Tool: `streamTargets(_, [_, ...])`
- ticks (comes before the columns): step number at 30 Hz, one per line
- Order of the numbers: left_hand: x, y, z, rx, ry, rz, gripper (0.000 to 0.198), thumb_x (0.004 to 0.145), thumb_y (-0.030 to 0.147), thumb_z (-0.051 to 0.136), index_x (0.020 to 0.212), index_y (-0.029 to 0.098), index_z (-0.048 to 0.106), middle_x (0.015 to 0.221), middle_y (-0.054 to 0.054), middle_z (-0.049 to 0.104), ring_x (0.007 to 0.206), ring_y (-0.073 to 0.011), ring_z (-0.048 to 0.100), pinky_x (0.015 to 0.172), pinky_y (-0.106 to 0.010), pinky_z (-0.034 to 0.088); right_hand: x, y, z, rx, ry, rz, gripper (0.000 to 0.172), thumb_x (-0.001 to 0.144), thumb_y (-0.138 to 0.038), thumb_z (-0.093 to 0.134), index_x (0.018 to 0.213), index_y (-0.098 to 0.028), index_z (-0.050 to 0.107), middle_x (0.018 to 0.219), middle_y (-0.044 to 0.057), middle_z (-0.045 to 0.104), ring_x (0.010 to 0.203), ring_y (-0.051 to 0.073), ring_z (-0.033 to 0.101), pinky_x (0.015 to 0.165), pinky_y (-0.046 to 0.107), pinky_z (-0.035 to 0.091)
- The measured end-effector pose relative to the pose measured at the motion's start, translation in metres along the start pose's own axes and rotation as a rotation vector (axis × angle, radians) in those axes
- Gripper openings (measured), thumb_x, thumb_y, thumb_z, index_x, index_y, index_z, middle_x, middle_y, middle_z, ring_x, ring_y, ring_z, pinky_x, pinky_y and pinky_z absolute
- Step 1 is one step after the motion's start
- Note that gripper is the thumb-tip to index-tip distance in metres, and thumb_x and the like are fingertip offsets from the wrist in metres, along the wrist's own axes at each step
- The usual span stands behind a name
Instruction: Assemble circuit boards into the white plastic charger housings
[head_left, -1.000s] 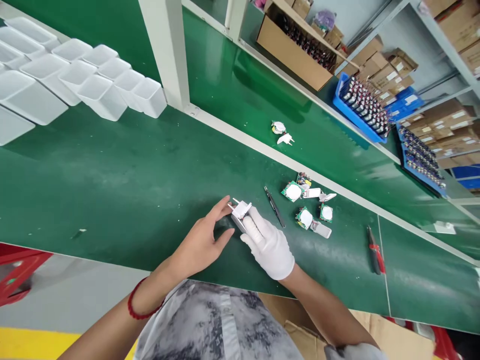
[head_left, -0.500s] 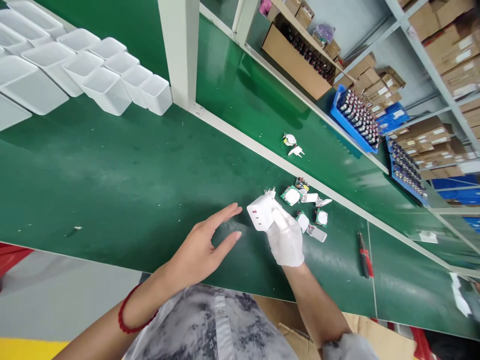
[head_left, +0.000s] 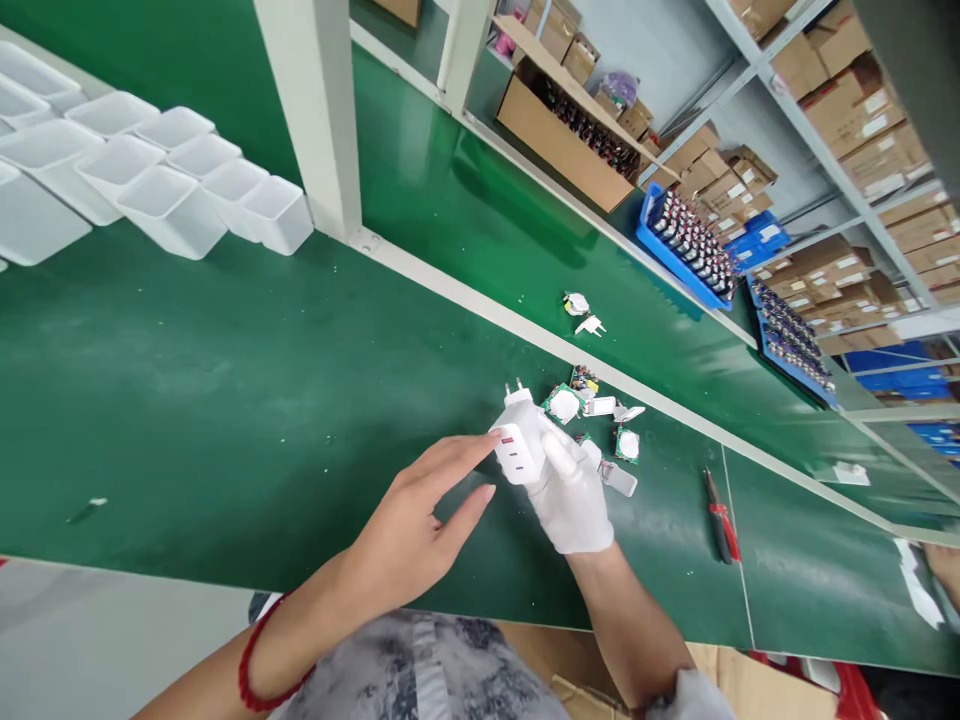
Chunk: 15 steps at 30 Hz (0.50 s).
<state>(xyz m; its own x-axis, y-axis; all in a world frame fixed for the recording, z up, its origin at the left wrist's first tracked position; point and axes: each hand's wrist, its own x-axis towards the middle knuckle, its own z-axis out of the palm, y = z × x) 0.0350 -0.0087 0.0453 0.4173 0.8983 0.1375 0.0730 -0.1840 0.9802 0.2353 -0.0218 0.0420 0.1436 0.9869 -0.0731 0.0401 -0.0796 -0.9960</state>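
Observation:
A white plug-in charger (head_left: pixel 519 445) with two metal pins and several ports, one of them red inside, is held above the green bench. My right hand (head_left: pixel 574 495), in a white glove, grips it from the right side. My bare left hand (head_left: pixel 424 520) has its fingers stretched out and apart. Its index fingertip reaches the charger's face close to the red port, and the thumb stays clear of it. Just beyond the glove lie green circuit boards (head_left: pixel 564 404) with white round parts, and a white casing piece (head_left: pixel 619 479).
White plastic bins (head_left: pixel 172 205) stand in rows at the left. Red-handled pliers (head_left: pixel 721 520) lie to the right. Behind the pale bench rail are a small white plug (head_left: pixel 590 326), a blue tray of parts (head_left: pixel 686 250) and an open carton (head_left: pixel 562 140). Another person's hand (head_left: pixel 943 568) shows at the right edge.
My left hand has come up to the charger, its index fingertip now at the port face. The charger has turned so its pins show more clearly. The whole view has shifted slightly.

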Motion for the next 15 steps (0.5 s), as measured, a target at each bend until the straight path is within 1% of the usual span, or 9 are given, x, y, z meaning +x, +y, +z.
streamTargets(2, [0.001, -0.002, 0.0, 0.017, -0.02, -0.027, 0.044, 0.092, 0.025, 0.056, 0.135, 0.036, 0.056, 0.128, -0.004, 0.067, 0.116, -0.0258, 0.065, 0.087, -0.036, 0.061, 0.01, -0.009, -0.023, -0.029, 0.073, -0.075, 0.029, 0.092, -0.038, 0.058, 0.119, -0.03, 0.066, 0.121, 0.005, 0.071, 0.098, 0.025, 0.073, 0.073, 0.041, 0.065])
streamTargets(3, [0.002, -0.003, 0.0, 0.03, -0.029, -0.043, 0.042, 0.092, 0.026, 0.057, 0.133, 0.037, 0.057, 0.127, -0.003, 0.068, 0.115, -0.0265, 0.066, 0.083, -0.036, 0.063, 0.019, -0.015, -0.038, -0.055, 0.146, -0.128, 0.031, 0.091, -0.036, 0.06, 0.121, -0.029, 0.064, 0.124, 0.007, 0.069, 0.099, 0.026, 0.072, 0.073, 0.041, 0.064])
streamTargets(4, [0.003, -0.005, -0.001, 0.045, -0.033, -0.057, 0.04, 0.091, 0.027, 0.057, 0.13, 0.038, 0.059, 0.124, -0.003, 0.069, 0.113, -0.0269, 0.067, 0.079, -0.035, 0.064, 0.03, -0.021, -0.057, -0.11, 0.231, -0.185, 0.034, 0.089, -0.035, 0.062, 0.122, -0.026, 0.061, 0.128, 0.009, 0.066, 0.102, 0.026, 0.071, 0.076, 0.042, 0.062])
streamTargets(6, [0.005, -0.008, -0.003, 0.078, -0.042, -0.077, 0.035, 0.091, 0.03, 0.058, 0.125, 0.038, 0.063, 0.118, -0.002, 0.072, 0.108, -0.0268, 0.07, 0.073, -0.032, 0.065, 0.06, -0.03, -0.1, -0.355, 0.473, -0.303, 0.041, 0.085, -0.035, 0.066, 0.122, -0.02, 0.057, 0.124, 0.013, 0.066, 0.103, 0.026, 0.068, 0.082, 0.043, 0.059])
streamTargets(8, [0.008, -0.011, -0.004, 0.101, -0.05, -0.106, 0.032, 0.091, 0.032, 0.059, 0.121, 0.037, 0.065, 0.113, -0.002, 0.074, 0.104, -0.0269, 0.071, 0.061, -0.027, 0.064, 0.096, -0.031, -0.146, -0.699, 0.683, -0.227, 0.04, 0.086, -0.037, 0.059, 0.121, -0.017, 0.053, 0.114, 0.014, 0.067, 0.098, 0.024, 0.068, 0.083, 0.041, 0.057])
streamTargets(9, [0.009, -0.012, -0.004, 0.105, -0.057, -0.126, 0.032, 0.09, 0.033, 0.059, 0.121, 0.037, 0.065, 0.112, -0.003, 0.075, 0.102, -0.0272, 0.072, 0.051, -0.024, 0.061, 0.113, -0.029, -0.168, -0.756, 0.748, -0.185, 0.042, 0.086, -0.034, 0.058, 0.122, -0.015, 0.05, 0.112, 0.016, 0.066, 0.095, 0.024, 0.068, 0.083, 0.042, 0.056])
streamTargets(11, [0.011, -0.014, -0.004, 0.113, -0.072, -0.174, 0.034, 0.089, 0.037, 0.059, 0.123, 0.036, 0.064, 0.113, -0.004, 0.075, 0.096, -0.0276, 0.074, 0.035, -0.019, 0.051, 0.144, -0.019, -0.204, -0.83, 0.823, -0.105, 0.043, 0.083, -0.028, 0.058, 0.121, -0.01, 0.049, 0.106, 0.018, 0.066, 0.09, 0.023, 0.067, 0.083, 0.042, 0.054])
streamTargets(13, [0.012, -0.016, -0.007, 0.135, -0.088, -0.212, 0.037, 0.089, 0.04, 0.059, 0.126, 0.036, 0.063, 0.114, -0.005, 0.074, 0.094, -0.0277, 0.074, 0.029, -0.018, 0.045, 0.165, -0.009, -0.227, -0.901, 0.856, -0.018, 0.039, 0.08, -0.023, 0.058, 0.116, -0.009, 0.051, 0.101, 0.016, 0.066, 0.087, 0.022, 0.066, 0.082, 0.039, 0.052])
streamTargets(15, [0.014, -0.017, -0.015, 0.182, -0.094, -0.247, 0.038, 0.09, 0.041, 0.058, 0.128, 0.037, 0.062, 0.117, -0.004, 0.073, 0.096, -0.0278, 0.074, 0.031, -0.018, 0.046, 0.173, -0.002, -0.24, -0.997, 0.859, 0.069, 0.033, 0.079, -0.021, 0.058, 0.11, -0.01, 0.056, 0.096, 0.013, 0.066, 0.084, 0.021, 0.065, 0.08, 0.036, 0.052])
